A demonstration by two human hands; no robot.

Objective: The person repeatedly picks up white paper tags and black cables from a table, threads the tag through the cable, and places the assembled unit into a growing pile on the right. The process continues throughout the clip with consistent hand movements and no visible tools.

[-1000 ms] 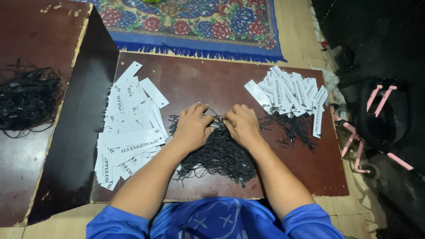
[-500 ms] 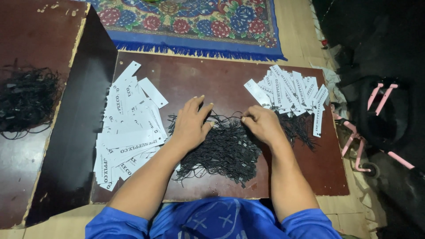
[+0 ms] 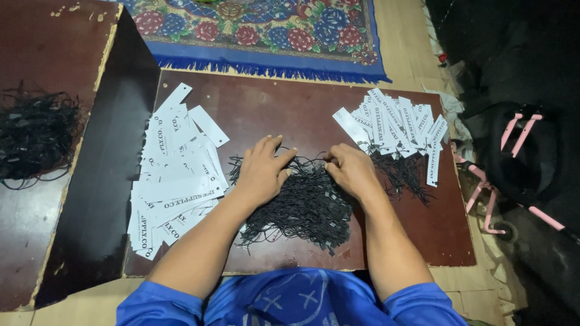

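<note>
Hands: left hand (image 3: 261, 172) is lying palm down, fingers spread apart, on the pile of black strings (image 3: 299, 205); right hand (image 3: 350, 172) is resting on the pile's upper right edge with fingers curled together, seemingly pinching a few strands, though the grip itself is hidden.
Table: brown board (image 3: 290, 108) is carrying everything, lying near the blue-fringed floral rug (image 3: 266, 30).
String pile: sitting mid-board between both hands, just in front of the person.
Handling: strings are looking light, soft and tangle-prone; picking one free by its end or small fastener should be working better than grabbing a clump.
Left tags: white paper tags (image 3: 172, 175) are lying loosely stacked beside the left hand.
Right tags: strung white tags (image 3: 396, 124) are fanning out beyond the right hand.
Containers: none showing.
</note>
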